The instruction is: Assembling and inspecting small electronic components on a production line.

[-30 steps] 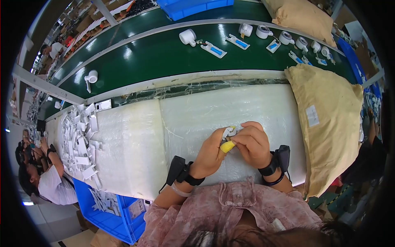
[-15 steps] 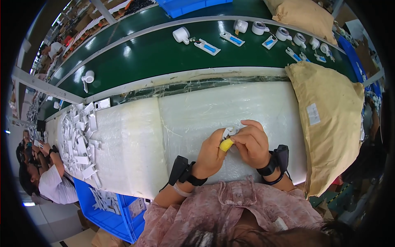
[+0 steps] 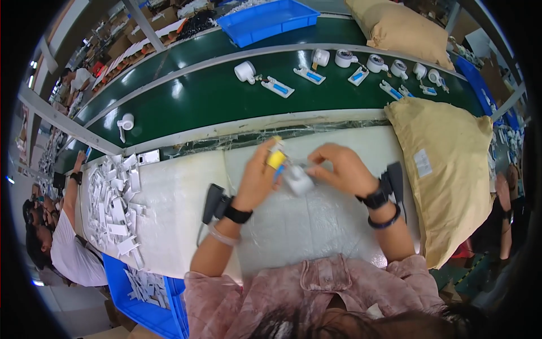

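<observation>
My left hand grips a slim white handle piece with a blue battery-like cylinder beside it. A yellow cover shows at that hand's fingertips. Just right of it hangs a white round housing, blurred by motion. The thumb and forefinger of my right hand pinch the housing's upper right side, where a short stub seems to stick out. Any wire between the two parts is too smeared to make out. Both hands are above the plastic-covered work surface.
Several similar white round units with open battery handles lie along the green conveyor. White plastic pieces are heaped at left, above a blue bin. A brown paper sack stands right. Another person works at far left.
My hands have moved apart and farther forward. The white housing and blue cylinder now show between them. The person at left has stretched an arm toward the conveyor.
</observation>
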